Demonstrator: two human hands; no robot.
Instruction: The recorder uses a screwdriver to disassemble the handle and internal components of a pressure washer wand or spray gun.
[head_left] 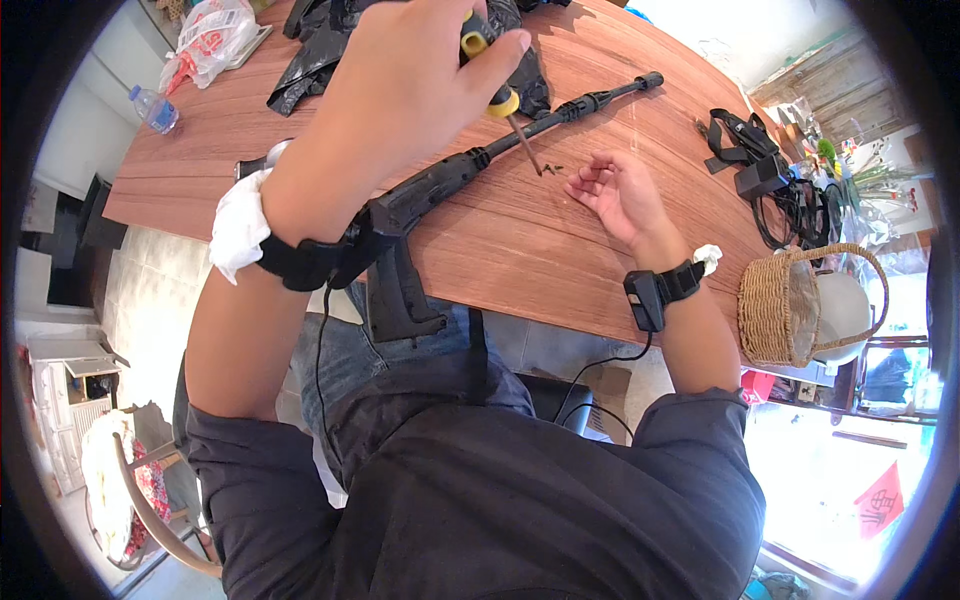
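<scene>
Okay, head view: your left hand [420,75], upper centre, is wrapped round the screwdriver [505,104]; its shaft slants down-right. Small screw-like pieces [552,169] sit just beside its tip, between it and your right hand [622,195]; contact unclear. Right hand is nearer them than the left: fingers loosely curled, apart, nothing visible held. Gun-shaped device [445,185] runs diagonally, grip at centre-left overhanging the near edge, barrel toward upper right. Left forearm passes above it; shaft crosses the barrel line, touching or not I can't tell. Materials: matte black device, plastic-looking, ribbed barrel; yellow-and-black driver handle, slim dark shaft; wood-grain tabletop [490,255], reddish brown; crinkled, glossy black bag [310,75] upper left of centre; coarse woven basket [772,310] at right.
</scene>
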